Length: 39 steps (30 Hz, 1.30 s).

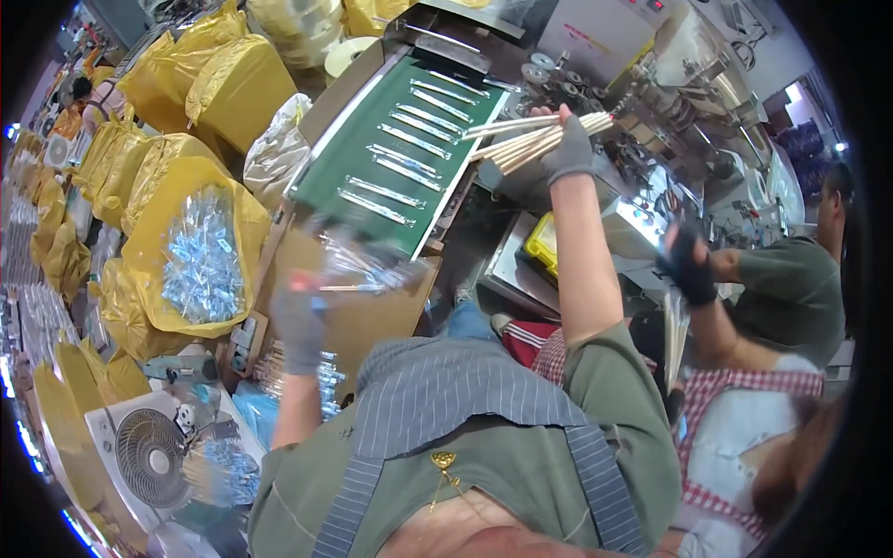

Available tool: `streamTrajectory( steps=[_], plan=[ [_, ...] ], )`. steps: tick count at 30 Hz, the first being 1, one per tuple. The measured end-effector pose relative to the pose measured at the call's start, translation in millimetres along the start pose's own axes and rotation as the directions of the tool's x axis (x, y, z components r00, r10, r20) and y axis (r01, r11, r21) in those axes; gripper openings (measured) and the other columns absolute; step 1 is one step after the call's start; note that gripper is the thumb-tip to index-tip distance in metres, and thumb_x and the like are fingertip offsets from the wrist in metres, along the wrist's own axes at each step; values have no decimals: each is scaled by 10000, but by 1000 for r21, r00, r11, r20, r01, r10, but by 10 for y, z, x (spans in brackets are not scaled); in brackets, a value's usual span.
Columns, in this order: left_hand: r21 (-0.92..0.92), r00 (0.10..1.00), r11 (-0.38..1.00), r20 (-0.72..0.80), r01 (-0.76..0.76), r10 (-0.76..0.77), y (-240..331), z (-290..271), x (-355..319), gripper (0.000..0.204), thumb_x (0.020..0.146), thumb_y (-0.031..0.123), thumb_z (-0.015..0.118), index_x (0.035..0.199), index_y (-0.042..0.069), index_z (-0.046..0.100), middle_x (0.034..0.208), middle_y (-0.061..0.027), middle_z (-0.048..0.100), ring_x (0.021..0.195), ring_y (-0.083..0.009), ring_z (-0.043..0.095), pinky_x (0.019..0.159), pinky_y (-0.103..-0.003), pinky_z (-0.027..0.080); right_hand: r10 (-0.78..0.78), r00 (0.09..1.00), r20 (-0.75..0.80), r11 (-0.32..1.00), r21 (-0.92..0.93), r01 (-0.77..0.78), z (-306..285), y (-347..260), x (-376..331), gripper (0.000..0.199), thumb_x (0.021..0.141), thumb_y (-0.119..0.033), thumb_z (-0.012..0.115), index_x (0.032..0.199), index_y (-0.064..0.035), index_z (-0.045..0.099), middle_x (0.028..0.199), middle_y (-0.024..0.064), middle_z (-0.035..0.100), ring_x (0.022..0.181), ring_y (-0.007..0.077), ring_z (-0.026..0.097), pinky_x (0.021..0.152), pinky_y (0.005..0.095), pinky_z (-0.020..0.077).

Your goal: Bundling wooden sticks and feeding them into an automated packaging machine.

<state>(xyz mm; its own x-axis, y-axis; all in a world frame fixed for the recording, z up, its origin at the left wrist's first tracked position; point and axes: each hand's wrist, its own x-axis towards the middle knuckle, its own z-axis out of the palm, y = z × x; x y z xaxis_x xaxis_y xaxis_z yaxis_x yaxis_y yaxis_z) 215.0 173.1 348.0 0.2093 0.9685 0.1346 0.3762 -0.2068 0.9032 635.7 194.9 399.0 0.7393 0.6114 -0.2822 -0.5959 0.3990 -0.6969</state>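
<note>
My right hand, in a grey fingerless glove, is closed round a bundle of pale wooden chopsticks beside the machine. Their ends fan out to the left, over the edge of a green conveyor belt. Several slim packets in clear film lie in a slanting row on that belt. My left hand, gloved too, is smeared by motion near the belt's lower end; its fingers cannot be made out. Close by it, a blurred heap of wrapped packets lies over a brown cardboard surface.
A yellow bag full of blue-and-clear packets stands at the left, with more yellow bags behind. A fan sits lower left. Machine rollers rise beyond my right hand. At the right, a co-worker's gloved hand holds sticks.
</note>
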Motion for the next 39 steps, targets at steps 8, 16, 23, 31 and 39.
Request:
streamTrajectory(
  steps=[8,16,23,31,39],
  plan=[
    [671,800,576,-598,467,48,-903,-2108,1295,512,865,460,430,1072,-3,496,1073,-220,538,987,-358,509,825,-409,387,83,993,-79,969,239,-62,-235,296,257,116,889,-129,453,896,-14,451,932,183,587,859,319,608,783,413,518],
    [800,733,588,-327,-121,596,-429,-1433,1496,638,839,375,548,1280,-42,351,1293,-258,376,1213,-350,357,1014,-372,271,133,986,-98,963,246,-106,-181,409,200,102,904,-138,435,944,-44,442,925,167,596,848,297,613,766,504,485],
    [-374,994,921,-74,-106,84,756,570,1074,477,945,287,350,1284,-48,356,1313,-148,385,1225,-235,348,1040,-322,236,343,920,189,832,393,-391,63,645,-127,109,881,-140,478,881,-32,480,879,147,590,809,275,598,768,452,490],
    [-820,947,492,319,294,-34,859,1623,1200,532,918,401,317,1303,37,363,1305,-153,382,1212,-266,343,1020,-381,241,5,982,191,992,125,-29,337,-8,-121,191,885,-248,511,921,-61,525,860,89,594,783,206,597,668,347,506],
    [-463,781,629,340,624,-525,-224,1771,1461,358,888,379,458,1096,96,525,1035,-52,540,910,-162,528,665,-275,417,-904,298,306,243,-206,948,369,-3335,747,145,805,-138,557,759,-6,596,726,85,607,624,157,576,616,263,477]
  ],
)
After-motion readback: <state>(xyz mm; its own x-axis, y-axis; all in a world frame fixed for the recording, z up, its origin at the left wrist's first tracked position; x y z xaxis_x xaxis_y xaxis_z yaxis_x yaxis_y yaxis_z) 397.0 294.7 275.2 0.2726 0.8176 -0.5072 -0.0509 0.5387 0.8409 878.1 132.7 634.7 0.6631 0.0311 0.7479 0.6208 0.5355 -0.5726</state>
